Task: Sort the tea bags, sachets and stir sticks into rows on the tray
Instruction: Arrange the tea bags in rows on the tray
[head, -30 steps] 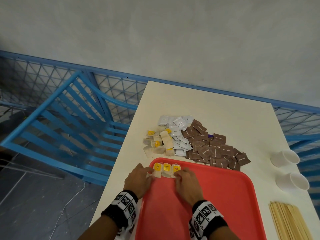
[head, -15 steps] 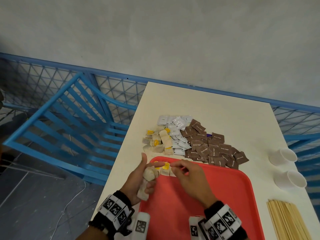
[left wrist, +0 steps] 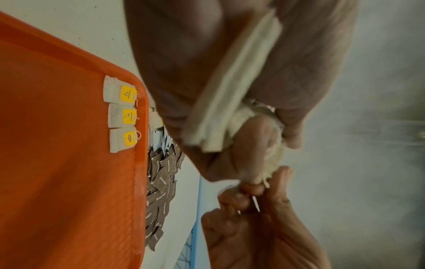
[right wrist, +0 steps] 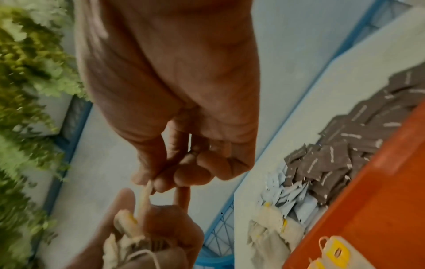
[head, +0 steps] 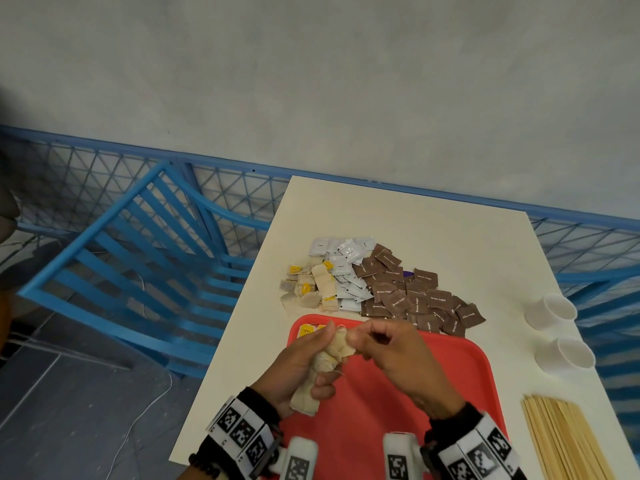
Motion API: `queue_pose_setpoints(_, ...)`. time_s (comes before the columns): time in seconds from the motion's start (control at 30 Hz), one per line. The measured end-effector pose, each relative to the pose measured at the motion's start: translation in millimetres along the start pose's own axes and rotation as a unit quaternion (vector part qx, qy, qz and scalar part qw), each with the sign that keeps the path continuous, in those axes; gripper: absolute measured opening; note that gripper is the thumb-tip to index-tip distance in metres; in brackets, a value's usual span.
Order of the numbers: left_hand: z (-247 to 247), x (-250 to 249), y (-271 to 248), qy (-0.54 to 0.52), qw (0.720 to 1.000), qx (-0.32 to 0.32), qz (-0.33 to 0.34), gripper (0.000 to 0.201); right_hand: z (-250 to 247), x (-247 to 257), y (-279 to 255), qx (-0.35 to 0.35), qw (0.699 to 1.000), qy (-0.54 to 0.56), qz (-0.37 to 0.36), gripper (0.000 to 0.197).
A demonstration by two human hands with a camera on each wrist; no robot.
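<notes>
My left hand hovers above the near-left part of the red tray and grips a bunch of beige tea bags. My right hand meets it and pinches the top tea bag of that bunch between thumb and fingertips. Three tea bags with yellow tags lie side by side in the tray's far-left corner. Beyond the tray on the table lie loose tea bags, white sachets and brown sugar sachets. Wooden stir sticks lie at the near right.
Two white paper cups stand near the table's right edge, beyond the sticks. A blue slatted chair stands left of the table, and a blue mesh fence runs behind it. Most of the tray's floor is bare.
Both hands have lifted off the row of tea bags in the tray corner. The left hand now holds the bunch up, and the right hand has closed on its top bag.
</notes>
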State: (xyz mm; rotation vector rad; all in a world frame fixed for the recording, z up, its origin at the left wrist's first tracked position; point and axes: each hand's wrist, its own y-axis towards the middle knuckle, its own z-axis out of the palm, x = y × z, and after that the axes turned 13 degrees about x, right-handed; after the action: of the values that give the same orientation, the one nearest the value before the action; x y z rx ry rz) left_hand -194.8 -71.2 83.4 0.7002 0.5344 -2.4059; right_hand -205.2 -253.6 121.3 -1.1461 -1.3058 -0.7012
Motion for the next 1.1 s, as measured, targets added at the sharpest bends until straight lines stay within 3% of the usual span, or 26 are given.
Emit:
queue_pose_setpoints(0.17, 0, -1, -5, 0.0, 0.998, 0.063, -0.008, 0.044, -7, 8, -6, -0.018, 0.994, 0.106, 0.02, 0.019)
queue_pose_setpoints(0.3, 1, -4, -7, 0.011, 0.997, 0.061, -0.037, 0.031, -11, 17, -9, -0.027, 0.99, 0.14, 0.001, 0.018)
queue_pose_setpoints(0.4, -4, -5, -4, 0.028, 0.998, -0.006, -0.064, 0.032, -16, 21, -9, -0.045, 0.984, 0.174, 0.001, 0.016)
queue_pose_setpoints(0.5, -4, -8, -2, 0.123, 0.985, -0.117, -0.031, 0.023, -18, 21, -9, -0.081, 0.982, 0.168, 0.009, 0.016)
queue_pose_setpoints(0.57, 2, -9, -2, 0.243, 0.953, -0.178, 0.027, 0.016, -17, 20, -7, -0.115, 0.985, 0.124, 0.027, 0.016)
queue_pose_setpoints(0.6, 5, -9, -1, 0.318, 0.925, -0.201, 0.057, 0.016, -16, 18, -6, -0.131, 0.985, 0.103, 0.037, 0.015)
queue_pose_setpoints(0.67, 14, -6, 1, 0.465, 0.844, -0.239, 0.121, 0.022, -13, 16, -4, -0.155, 0.982, 0.094, 0.053, 0.017)
queue_pose_setpoints(0.73, 25, -2, 4, 0.565, 0.765, -0.242, 0.192, 0.014, -10, 15, -2, -0.161, 0.979, 0.111, 0.064, 0.018)
queue_pose_setpoints(0.77, 31, 1, 4, 0.604, 0.732, -0.234, 0.211, 0.022, -8, 16, -1, -0.158, 0.977, 0.123, 0.068, 0.017)
queue_pose_setpoints(0.83, 36, 5, 8, 0.649, 0.697, -0.214, 0.218, 0.047, -3, 19, -1, -0.138, 0.977, 0.148, 0.067, 0.017)
queue_pose_setpoints(0.87, 37, 5, 10, 0.658, 0.688, -0.213, 0.221, 0.05, -1, 22, -2, -0.123, 0.978, 0.157, 0.061, 0.02)
queue_pose_setpoints(0.93, 36, 2, 10, 0.667, 0.666, -0.221, 0.249, 0.034, 5, 27, -5, -0.083, 0.983, 0.156, 0.05, 0.027)
queue_pose_setpoints(1.0, 37, -7, 7, 0.647, 0.675, -0.235, 0.264, 0.018, 7, 31, -8, -0.065, 0.986, 0.148, 0.029, 0.028)
queue_pose_setpoints(1.03, 37, -12, 4, 0.612, 0.712, -0.238, 0.25, 0.019, 7, 32, -9, -0.073, 0.987, 0.145, 0.015, 0.026)
queue_pose_setpoints(1.1, 41, -23, -1, 0.492, 0.818, -0.224, 0.196, 0.021, 3, 31, -9, -0.117, 0.984, 0.13, -0.028, 0.014)
